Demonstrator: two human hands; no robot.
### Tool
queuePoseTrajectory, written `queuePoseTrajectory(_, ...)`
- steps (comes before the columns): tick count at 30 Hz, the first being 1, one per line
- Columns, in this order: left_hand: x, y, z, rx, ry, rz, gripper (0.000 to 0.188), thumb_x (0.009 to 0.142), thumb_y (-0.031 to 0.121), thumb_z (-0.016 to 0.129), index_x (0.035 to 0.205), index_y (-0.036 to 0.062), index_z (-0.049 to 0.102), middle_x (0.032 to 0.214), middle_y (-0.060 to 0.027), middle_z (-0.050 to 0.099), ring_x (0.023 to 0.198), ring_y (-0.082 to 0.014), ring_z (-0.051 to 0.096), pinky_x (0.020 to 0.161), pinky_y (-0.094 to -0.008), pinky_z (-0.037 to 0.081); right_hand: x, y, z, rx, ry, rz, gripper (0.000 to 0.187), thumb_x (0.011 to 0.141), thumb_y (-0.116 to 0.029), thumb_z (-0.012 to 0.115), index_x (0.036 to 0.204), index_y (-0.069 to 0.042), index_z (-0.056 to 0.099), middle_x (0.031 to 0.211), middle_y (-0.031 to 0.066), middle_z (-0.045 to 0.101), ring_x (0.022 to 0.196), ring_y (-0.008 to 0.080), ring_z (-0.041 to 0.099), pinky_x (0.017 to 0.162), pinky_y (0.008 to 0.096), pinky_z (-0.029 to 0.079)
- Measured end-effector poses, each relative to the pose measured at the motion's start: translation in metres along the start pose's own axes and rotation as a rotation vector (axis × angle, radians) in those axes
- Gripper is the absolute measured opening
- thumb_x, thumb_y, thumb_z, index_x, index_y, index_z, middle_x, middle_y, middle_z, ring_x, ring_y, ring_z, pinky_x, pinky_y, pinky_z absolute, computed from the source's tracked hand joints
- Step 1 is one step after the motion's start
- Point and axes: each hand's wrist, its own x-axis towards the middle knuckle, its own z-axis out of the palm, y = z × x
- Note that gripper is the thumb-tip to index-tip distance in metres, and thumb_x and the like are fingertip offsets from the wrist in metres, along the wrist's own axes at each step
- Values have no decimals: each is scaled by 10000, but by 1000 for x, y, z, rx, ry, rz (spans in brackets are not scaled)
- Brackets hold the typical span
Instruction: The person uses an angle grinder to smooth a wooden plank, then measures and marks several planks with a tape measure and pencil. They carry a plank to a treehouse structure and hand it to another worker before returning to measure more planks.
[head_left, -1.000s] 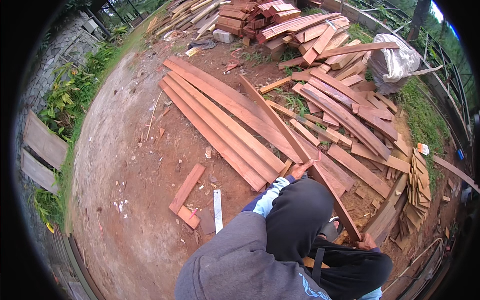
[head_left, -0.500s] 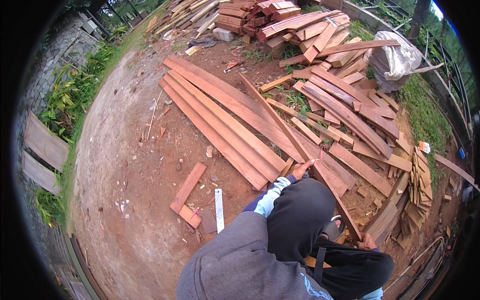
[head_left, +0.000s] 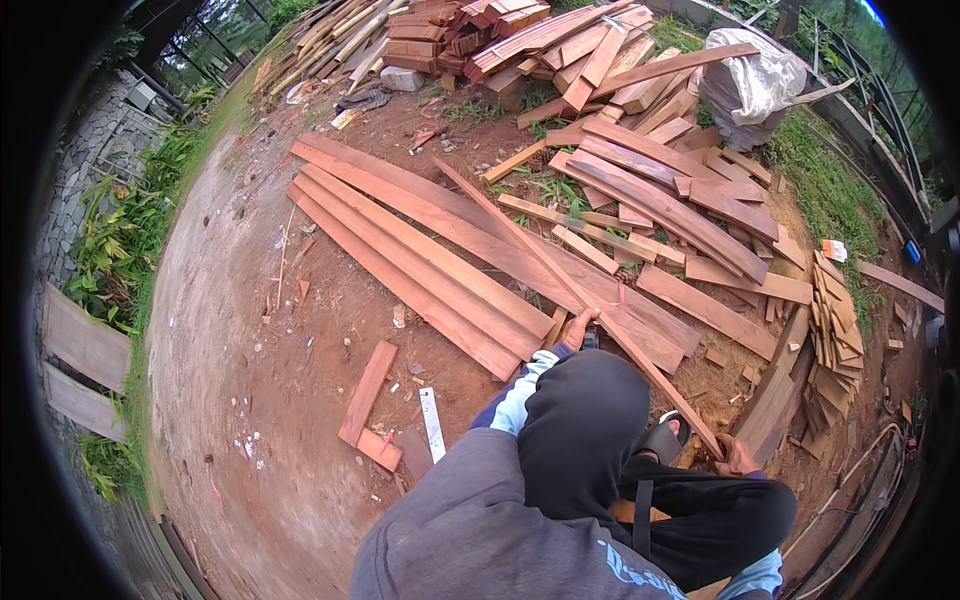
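A long, narrow reddish wooden plank (head_left: 645, 362) slants from the boards on the ground towards my lower right. My left hand (head_left: 578, 328) is closed at its left edge, around mid-length; a small dark thing beside that hand is too hidden to name. Near the plank's close end, my right hand (head_left: 738, 457) grips it with curled fingers. Under the plank lies a wide flat board (head_left: 440, 210). To its left, several long boards (head_left: 420, 280) rest side by side. Part of my left forearm is hidden behind black clothing.
Cut boards lie heaped (head_left: 670, 205) at the right, with stacked planks (head_left: 470, 40) farther back. A white sack (head_left: 755, 80) stands at the far right. Two short wood pieces (head_left: 368, 393) and a pale metal ruler (head_left: 432, 424) lie at left. A sandalled foot (head_left: 668, 437) is below the plank.
The whole view has shifted, with the ground and boards now farther left. The plank slants more and shows a lighter surface. Both hands keep their hold on it.
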Motion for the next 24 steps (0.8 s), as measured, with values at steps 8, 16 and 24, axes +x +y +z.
queuePoseTrajectory(8,74,-27,-44,216,6,188,376,778,303,693,989,-8,672,931,-58,654,699,-135,577,664,-287,483,2,-21,-6,-230,-24,25,452,593,-82,661,998,46,508,915,263,545,903,437,551,770,443,447)
queuePoseTrajectory(16,39,-4,-21,170,-58,-58,249,752,246,705,867,33,644,727,-48,600,605,-177,575,482,-347,505,-5,-4,5,-473,176,-8,674,509,-84,750,1108,13,456,1044,227,504,1015,413,490,836,450,426)
queuePoseTrajectory(24,53,-37,-21,55,-392,-282,242,837,306,625,868,69,585,688,-135,626,572,-274,634,506,-408,551,9,-12,-35,-749,363,123,834,610,-250,791,1310,-53,382,1262,138,451,1221,313,402,995,543,275)
